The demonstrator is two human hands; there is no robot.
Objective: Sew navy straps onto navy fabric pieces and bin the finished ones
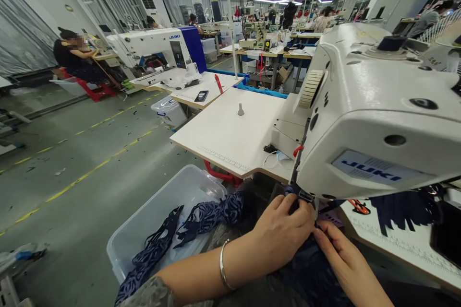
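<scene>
Cloth (pixel 311 266), right of bottom centre, looks light, limp, apt to slip, best held by its edge; left hand (pixel 283 230) and right hand (pixel 349 261) pinch it at machine (pixel 382 120), upper right. Bin (pixel 131 230), lower left.

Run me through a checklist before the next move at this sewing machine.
1. Left hand and right hand at the dark fabric: ok.
2. Fingertips clear of the needle: cannot tell, too tightly crowded there.
3. Orange tool out of both hands: ok, on the table at right.
4. White tabletop free of loose items: not ok, face mask beside the machine.
5. Stitch quality: cannot tell.
</scene>
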